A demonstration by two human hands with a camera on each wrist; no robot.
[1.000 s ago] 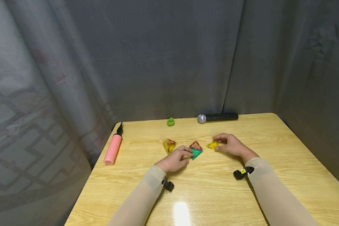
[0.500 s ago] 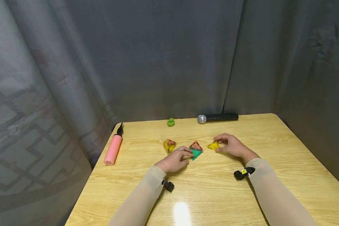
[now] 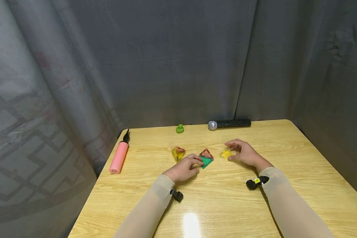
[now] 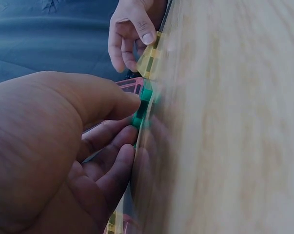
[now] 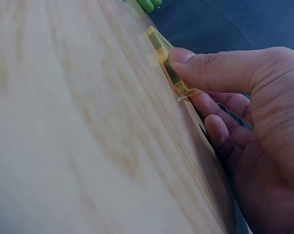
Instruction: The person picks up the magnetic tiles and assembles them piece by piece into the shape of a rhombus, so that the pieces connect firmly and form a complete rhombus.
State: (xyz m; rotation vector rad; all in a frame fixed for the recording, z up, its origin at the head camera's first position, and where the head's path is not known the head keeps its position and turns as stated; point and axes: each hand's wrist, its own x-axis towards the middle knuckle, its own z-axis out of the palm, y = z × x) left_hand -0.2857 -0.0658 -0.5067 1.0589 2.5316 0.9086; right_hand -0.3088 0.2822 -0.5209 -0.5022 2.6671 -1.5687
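Note:
Near the middle of the table, my left hand holds a green translucent triangular magnetic tile between thumb and fingers. A red triangular tile lies against the green one's far edge. To the right, my right hand pinches a yellow triangular magnetic tile, its thumb on the near side. That yellow tile stands a short gap away from the red and green pair. Beyond the left hand sits another joined pair, a yellow tile with a red tile; the hand partly covers its lower tip.
A pink hand pump with a black nozzle lies along the table's left edge. At the back edge are a small green toy and a black microphone with a silver head. Grey curtains surround the table.
The yellow tile in my right hand has shifted slightly right and turned, and now looks paler. My left hand and the green tile have stayed put.

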